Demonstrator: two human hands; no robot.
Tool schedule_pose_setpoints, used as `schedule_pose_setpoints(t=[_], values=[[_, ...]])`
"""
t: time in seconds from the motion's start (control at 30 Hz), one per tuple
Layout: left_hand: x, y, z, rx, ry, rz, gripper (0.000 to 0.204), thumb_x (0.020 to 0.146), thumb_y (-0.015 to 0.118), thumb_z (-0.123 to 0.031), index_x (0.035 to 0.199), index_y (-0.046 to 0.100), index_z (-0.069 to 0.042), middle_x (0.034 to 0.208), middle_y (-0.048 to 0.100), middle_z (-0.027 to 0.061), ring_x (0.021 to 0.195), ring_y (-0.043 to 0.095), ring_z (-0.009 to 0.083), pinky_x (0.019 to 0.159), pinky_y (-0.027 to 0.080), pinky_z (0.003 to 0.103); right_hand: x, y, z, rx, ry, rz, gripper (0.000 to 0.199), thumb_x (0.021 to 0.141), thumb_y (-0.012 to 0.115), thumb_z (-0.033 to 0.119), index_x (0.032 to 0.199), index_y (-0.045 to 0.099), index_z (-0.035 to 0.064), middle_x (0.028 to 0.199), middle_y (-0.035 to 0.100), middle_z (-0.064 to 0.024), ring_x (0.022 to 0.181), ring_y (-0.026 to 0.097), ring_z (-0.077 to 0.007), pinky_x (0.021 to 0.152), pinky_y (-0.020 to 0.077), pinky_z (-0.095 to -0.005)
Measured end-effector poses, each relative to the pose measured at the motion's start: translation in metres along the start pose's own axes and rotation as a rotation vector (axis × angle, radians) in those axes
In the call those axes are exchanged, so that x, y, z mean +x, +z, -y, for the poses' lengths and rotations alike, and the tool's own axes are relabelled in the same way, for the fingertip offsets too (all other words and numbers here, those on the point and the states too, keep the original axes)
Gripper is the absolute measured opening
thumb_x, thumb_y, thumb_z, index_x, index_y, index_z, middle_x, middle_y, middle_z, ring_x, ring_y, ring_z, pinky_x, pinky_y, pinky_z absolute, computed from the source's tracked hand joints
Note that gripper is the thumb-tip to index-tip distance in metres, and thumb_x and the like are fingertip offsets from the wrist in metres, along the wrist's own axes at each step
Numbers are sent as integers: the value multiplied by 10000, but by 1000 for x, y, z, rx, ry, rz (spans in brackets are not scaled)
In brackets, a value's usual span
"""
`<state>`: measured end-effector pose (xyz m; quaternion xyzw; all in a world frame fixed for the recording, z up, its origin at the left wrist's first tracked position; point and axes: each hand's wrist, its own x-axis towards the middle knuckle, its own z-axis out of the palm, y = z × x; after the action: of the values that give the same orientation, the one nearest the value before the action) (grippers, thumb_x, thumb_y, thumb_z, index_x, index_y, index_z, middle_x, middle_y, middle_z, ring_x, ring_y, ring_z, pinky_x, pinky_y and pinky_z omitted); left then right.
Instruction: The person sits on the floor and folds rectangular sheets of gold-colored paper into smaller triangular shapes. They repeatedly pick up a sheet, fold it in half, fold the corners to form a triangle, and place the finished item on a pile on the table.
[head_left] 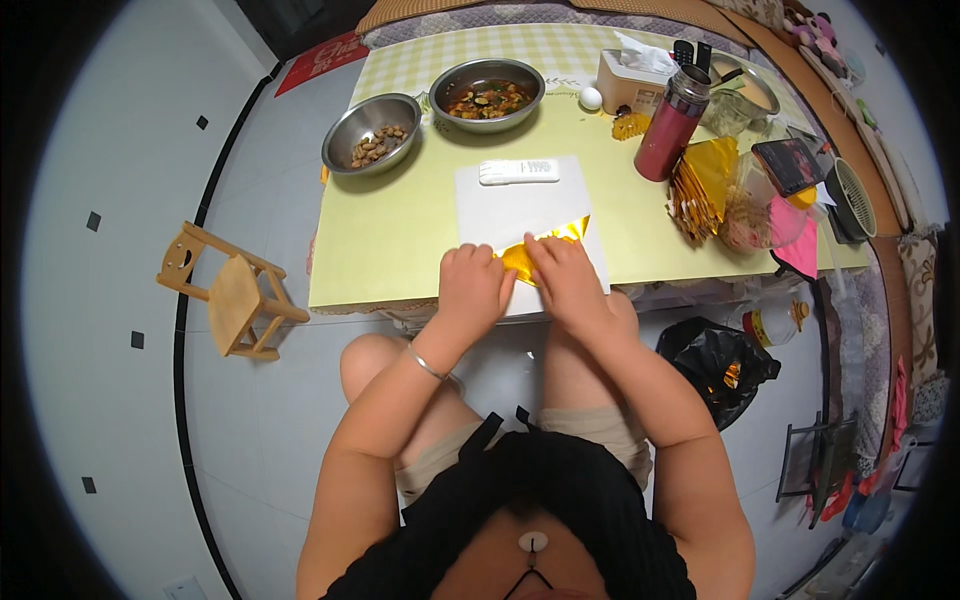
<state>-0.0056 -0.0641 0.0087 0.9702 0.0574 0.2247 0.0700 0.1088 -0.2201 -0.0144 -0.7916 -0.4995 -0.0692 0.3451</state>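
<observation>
A piece of shiny gold foil paper (519,264) lies over a white sheet (478,205) at the table's near edge. My left hand (472,285) has its fingers curled on the foil's left part. Opposite it, my right hand (570,280) presses curled fingers on the foil's middle, and one corner of the foil sticks up beyond them to the right. Both hands are closed on the foil, close together. Just past them, a white oblong case (519,172) rests across the far part of the sheet.
Two steel bowls, one with nuts (338,135) and one with food in liquid (436,100), stand at the back left. On the right are a red thermos (663,135), stacked gold foil (710,178) and a phone (789,166). A black bag (700,350) sits below, a wooden chair (236,297) to the left.
</observation>
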Motion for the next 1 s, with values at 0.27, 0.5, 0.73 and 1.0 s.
schedule_pose_setpoints(t=[0.27, 0.5, 0.73, 1.0], values=[[38, 18, 10, 87, -68, -231, 259, 737, 802, -162, 920, 669, -36, 929, 646, 150, 1064, 563, 372, 948, 418, 476, 46, -45, -28, -222, 82, 171, 681, 880, 573, -4, 1530, 420, 130, 1422, 534, -175, 1280, 556, -348, 1020, 498, -441], [52, 7, 0, 57, -5, 160, 147, 777, 703, -112, 896, 673, -30, 984, 650, 171, 972, 584, 377, 910, 464, 490, 67, -50, -48, -269, -259, 396, 603, 839, 617, -5, 1429, 550, 106, 1229, 647, -115, 1215, 570, -311, 1215, 298, -526], [14, 37, -15, -63, 62, 159, 483, 860, 578, -37, 1330, 561, 73, 1431, 545, 249, 1357, 507, 415, 1136, 425, 459, 29, -26, -72, 10, -140, 292, 404, 1000, 535, 173, 1386, 577, 61, 1439, 562, -138, 1370, 483, -316, 1208, 323, -445], [-3, 9, -22, -143, 150, 241, 695, 832, 592, -115, 1506, 442, -31, 1591, 371, 214, 1480, 313, 449, 1205, 253, 580, 19, -40, -65, -119, -79, 362, 618, 990, 583, 282, 1540, 404, 62, 1628, 349, -145, 1517, 305, -314, 1244, 231, -464]])
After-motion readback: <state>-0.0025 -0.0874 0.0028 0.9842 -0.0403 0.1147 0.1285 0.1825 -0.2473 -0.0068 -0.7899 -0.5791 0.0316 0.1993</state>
